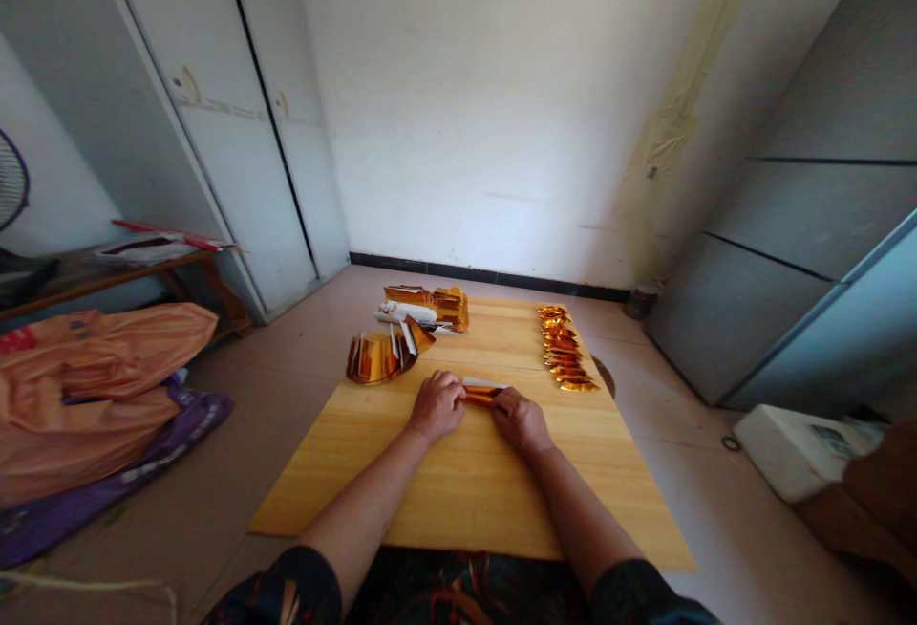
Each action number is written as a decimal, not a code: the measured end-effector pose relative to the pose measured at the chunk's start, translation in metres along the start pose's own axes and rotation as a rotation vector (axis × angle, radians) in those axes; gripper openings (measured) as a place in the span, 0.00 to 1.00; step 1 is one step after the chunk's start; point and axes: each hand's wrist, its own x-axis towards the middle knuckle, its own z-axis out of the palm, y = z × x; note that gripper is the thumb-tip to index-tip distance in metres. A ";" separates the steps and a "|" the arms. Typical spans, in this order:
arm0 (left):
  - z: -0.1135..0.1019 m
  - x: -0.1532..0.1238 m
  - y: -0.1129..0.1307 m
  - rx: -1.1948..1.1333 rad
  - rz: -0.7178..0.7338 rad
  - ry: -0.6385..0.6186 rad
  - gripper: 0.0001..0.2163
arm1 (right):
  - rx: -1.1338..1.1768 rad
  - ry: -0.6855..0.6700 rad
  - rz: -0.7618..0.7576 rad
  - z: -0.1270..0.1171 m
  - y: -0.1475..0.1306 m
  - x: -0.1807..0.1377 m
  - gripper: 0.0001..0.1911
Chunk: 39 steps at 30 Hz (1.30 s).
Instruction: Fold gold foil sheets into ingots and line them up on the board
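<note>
Between my two hands lies a sheet of gold foil paper (481,395), shiny on one face and pale along its far edge. My left hand (438,406) has its fingers closed on the left end of the sheet. At the right end, my right hand (523,420) grips it with bent fingers. The sheet rests on or just above the wooden board (458,482); I cannot tell which. Beyond my left hand stands a curved fan of gold foil sheets (379,357). A row of folded gold foil pieces (563,353) lies at the board's right side.
More gold foil paper (450,305) and a white roll (405,313) sit at the board's far left. Grey cabinets (236,128) stand left, a grey fridge-like unit (809,185) right. Orange and purple bags (93,396) lie left on the floor; a white box (795,453) is right.
</note>
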 end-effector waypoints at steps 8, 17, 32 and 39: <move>-0.005 0.004 0.003 -0.016 -0.070 -0.065 0.08 | 0.122 -0.033 0.085 -0.002 0.005 0.005 0.12; 0.002 0.011 0.001 0.008 -0.190 -0.073 0.07 | 0.022 0.017 0.381 0.000 -0.005 0.016 0.10; -0.003 0.019 0.017 0.173 -0.306 -0.129 0.05 | -0.044 -0.024 0.448 -0.002 -0.002 0.026 0.03; -0.003 0.018 0.018 0.183 -0.311 -0.135 0.04 | -0.038 -0.065 0.475 -0.009 -0.006 0.028 0.03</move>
